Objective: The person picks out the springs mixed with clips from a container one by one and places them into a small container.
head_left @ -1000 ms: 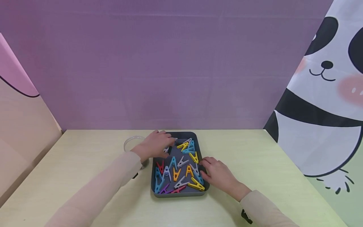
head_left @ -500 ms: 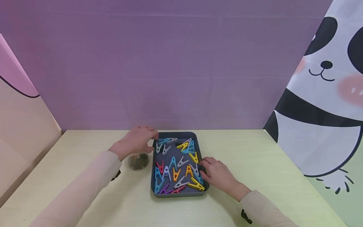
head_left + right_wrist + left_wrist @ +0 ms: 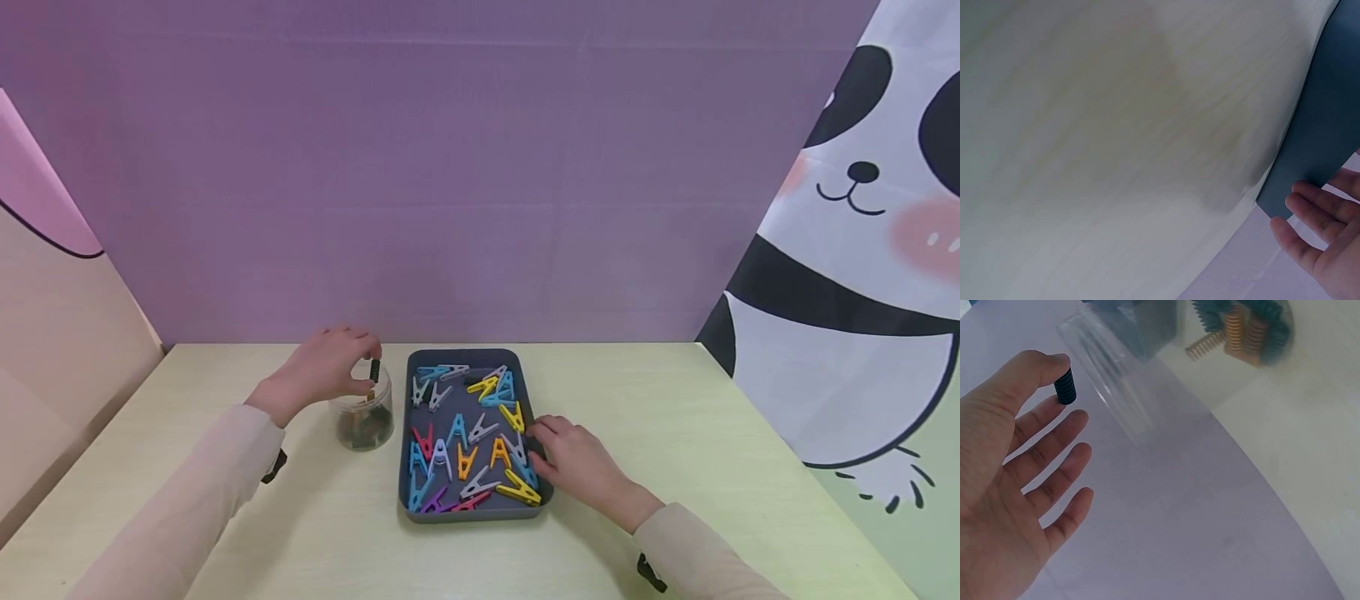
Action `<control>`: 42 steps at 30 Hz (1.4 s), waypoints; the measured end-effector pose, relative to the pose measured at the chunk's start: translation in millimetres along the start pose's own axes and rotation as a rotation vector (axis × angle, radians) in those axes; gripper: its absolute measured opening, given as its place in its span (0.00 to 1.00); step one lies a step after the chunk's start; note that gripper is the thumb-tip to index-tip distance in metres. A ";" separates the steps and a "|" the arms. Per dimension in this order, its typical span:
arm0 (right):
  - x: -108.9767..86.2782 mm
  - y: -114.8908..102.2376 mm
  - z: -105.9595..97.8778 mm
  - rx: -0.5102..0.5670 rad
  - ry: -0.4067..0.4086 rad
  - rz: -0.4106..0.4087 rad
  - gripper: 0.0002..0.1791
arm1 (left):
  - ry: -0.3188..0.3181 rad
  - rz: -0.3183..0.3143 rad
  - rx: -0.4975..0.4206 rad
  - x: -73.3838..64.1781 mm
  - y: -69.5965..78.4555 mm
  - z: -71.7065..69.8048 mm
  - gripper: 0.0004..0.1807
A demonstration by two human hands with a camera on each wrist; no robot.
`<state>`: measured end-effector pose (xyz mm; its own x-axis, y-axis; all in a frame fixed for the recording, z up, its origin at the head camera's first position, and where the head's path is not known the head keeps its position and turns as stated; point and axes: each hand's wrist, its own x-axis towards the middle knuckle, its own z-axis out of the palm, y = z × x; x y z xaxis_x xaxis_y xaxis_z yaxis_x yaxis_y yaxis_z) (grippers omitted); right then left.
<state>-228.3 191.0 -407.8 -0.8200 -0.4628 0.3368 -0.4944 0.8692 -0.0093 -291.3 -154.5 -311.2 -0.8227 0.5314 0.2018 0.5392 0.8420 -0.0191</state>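
Note:
My left hand [image 3: 321, 375] pinches a dark coil spring [image 3: 1066, 387] between thumb and index finger; the other fingers are spread. It is at the mouth of a clear jar [image 3: 363, 427], with the spring overlapping the rim in the head view. Dark green and orange-gold springs [image 3: 1235, 330] lie in the bottom of the jar. To the right stands a dark grey tray [image 3: 480, 515] of colourful plastic clothespins [image 3: 478, 429]. My right hand [image 3: 581, 462] rests its fingers against the tray's right side; the right wrist view shows its fingertips [image 3: 1300, 187] at the wall.
The jar and tray stand side by side on a pale wooden table [image 3: 300, 533]. A purple backdrop [image 3: 435, 183] rises behind the table's far edge. On the right hangs a panda-printed sheet [image 3: 847, 333].
From over the tray's far left part, my left hand has moved left to the jar, where the spring now shows in its fingers. My right hand has stayed at the tray's side.

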 end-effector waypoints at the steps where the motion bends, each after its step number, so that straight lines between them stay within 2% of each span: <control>1: -0.1 0.0 0.0 -0.003 0.002 0.000 0.15 | 0.003 -0.002 0.002 -1.0 -1.2 1.0 0.20; 20: 0.1 0.0 0.2 0.002 -0.008 0.004 0.15 | 0.029 -0.008 0.081 -6.8 -5.5 19.0 0.20; 42: -0.5 0.0 -0.3 0.001 -0.012 0.008 0.15 | 0.028 -0.018 0.053 -6.6 -7.0 17.3 0.21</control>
<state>-227.8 191.3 -407.7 -0.8273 -0.4579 0.3254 -0.4880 0.8727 -0.0126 -292.7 -162.3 -329.3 -0.8263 0.5142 0.2297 0.5136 0.8554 -0.0673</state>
